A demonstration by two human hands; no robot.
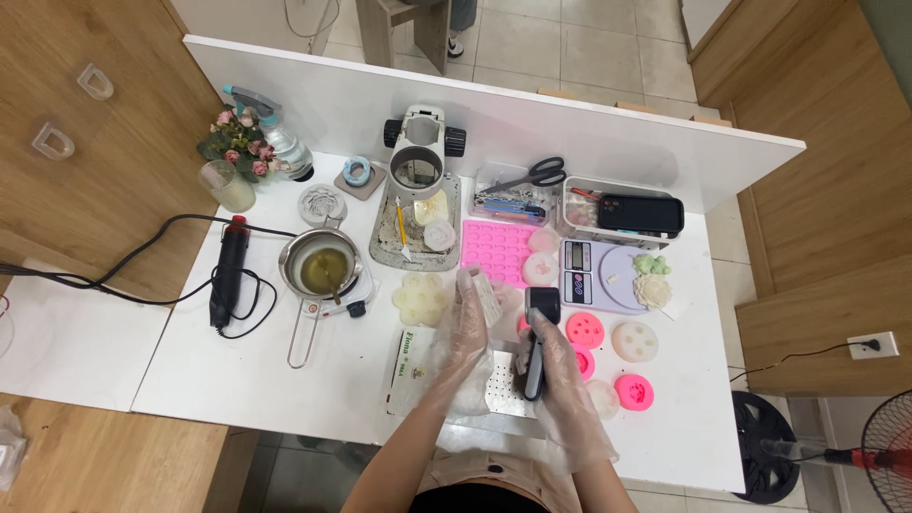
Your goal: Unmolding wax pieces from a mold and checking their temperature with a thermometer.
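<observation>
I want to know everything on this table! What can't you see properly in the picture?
Head view only:
- Small pale thing in the left hand: glove and fingers cover it.
- Tip of the black tool in the right hand: hidden by the hand.
- Liquid in the metal pot: too small to identify.
- Tray contents: blocked by a phone.

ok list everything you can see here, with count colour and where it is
table: 1, white, centre
melting pot: 1, metal, yellowish liquid inside, left of centre
heat gun: 1, black with red tip, far left, corded
spray bottle: 1, clear, back left
flowers: 1 bunch, pink, back left
cup: 1, clear, beside flowers
microscope stand: 1, grey-white, back centre
mould sheet: 1, pink, centre
scissors: 1, black handles, back
phone: 1, black, in tray at back right
scale: 1, lilac, right
round moulds: several, pink and white, right front
left hand: gloved, holding a small pale piece
right hand: gloved, grip on black handheld tool
</observation>
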